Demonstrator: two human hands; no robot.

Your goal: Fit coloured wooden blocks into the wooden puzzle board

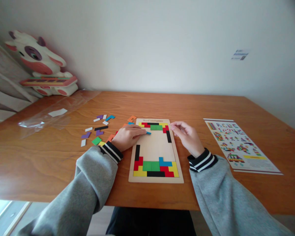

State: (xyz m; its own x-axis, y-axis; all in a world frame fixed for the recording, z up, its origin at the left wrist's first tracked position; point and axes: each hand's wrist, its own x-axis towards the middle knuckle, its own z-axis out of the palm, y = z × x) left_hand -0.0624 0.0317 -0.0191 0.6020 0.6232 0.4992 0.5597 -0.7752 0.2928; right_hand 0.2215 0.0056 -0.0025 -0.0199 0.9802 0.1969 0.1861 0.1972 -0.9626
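A wooden puzzle board [156, 179] with a pale frame lies in front of me. Coloured pieces line its top and bottom ends, and its middle is bare wood. My left hand [128, 135] reaches over the board's left edge, closed on a small blue puzzle piece [148, 133] that pokes out past the fingertips. By the board's upper right edge, my right hand [186, 135] has its thumb and fingers drawn together; whether anything is between them is hidden. Near the right fingers, a black bar [168, 136] sits in the board. A blue L-shaped piece [165, 163] rests on green pieces [151, 166].
Loose puzzle pieces, including a black bar [101, 128] and a green one [96, 141], lie left of the board. A printed pattern sheet [250, 157] is at right. Clear plastic wrapping [39, 122] and a cow-shaped toy keyboard [49, 82] occupy the left back.
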